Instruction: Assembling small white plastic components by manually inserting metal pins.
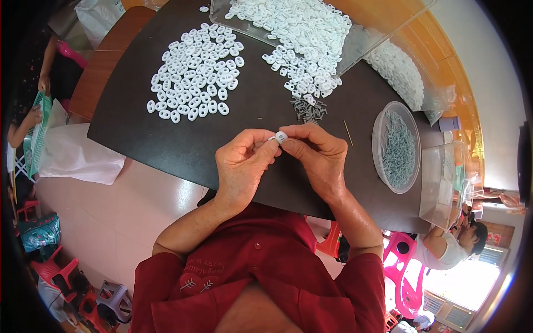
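Above the dark table (183, 144), the left hand (241, 164) and right hand (316, 158) met, fingertips of both pinching one small white plastic piece (281, 136) between them. Just beyond lay a few grey screws (308, 110), a heap of white pieces (195, 71) and a clear bowl of screws (395, 147).

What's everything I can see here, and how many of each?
dark table: one, centre
white plastic pieces: too many to count, spread upper left
more white pieces in a clear tray: heaped, top, spilling out
grey screws: small loose pile, mid-table
clear bowl: one, right, holding grey screws
white bag: one, left edge
left hand, right hand: together pinching one small white piece
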`<state>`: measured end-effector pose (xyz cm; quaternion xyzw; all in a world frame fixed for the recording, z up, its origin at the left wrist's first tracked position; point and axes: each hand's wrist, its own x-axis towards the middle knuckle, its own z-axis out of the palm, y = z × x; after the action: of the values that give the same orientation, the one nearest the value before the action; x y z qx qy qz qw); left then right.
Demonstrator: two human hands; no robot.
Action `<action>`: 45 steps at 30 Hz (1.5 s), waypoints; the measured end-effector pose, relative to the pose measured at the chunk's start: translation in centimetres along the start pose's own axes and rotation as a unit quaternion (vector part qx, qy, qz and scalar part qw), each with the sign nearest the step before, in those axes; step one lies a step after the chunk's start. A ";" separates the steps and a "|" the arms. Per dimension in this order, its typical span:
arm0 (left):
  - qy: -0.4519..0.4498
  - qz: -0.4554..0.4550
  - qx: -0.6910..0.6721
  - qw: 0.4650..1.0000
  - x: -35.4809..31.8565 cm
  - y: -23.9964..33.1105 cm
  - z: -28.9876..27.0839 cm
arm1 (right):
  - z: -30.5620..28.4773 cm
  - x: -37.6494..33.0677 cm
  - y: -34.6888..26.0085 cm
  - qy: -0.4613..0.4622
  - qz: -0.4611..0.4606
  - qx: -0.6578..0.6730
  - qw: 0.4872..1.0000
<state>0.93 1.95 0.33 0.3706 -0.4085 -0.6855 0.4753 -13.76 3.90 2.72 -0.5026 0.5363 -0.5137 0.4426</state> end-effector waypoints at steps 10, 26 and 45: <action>-0.017 0.017 -0.002 1.000 -0.2 -0.2 -0.1 | 0.2 -0.4 -0.2 0.040 0.012 -0.022 0.999; -0.044 0.048 0.023 0.998 0.2 -0.6 -0.1 | -0.2 0.0 0.5 0.018 -0.022 -0.028 0.999; -0.038 0.023 -0.058 0.997 0.5 -1.0 -0.3 | 0.2 -0.7 0.5 -0.010 -0.089 -0.149 0.985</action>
<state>0.69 1.61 -0.71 0.3069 -0.3942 -0.7102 0.4960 -13.53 4.53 2.20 -0.6132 0.5558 -0.4606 0.3208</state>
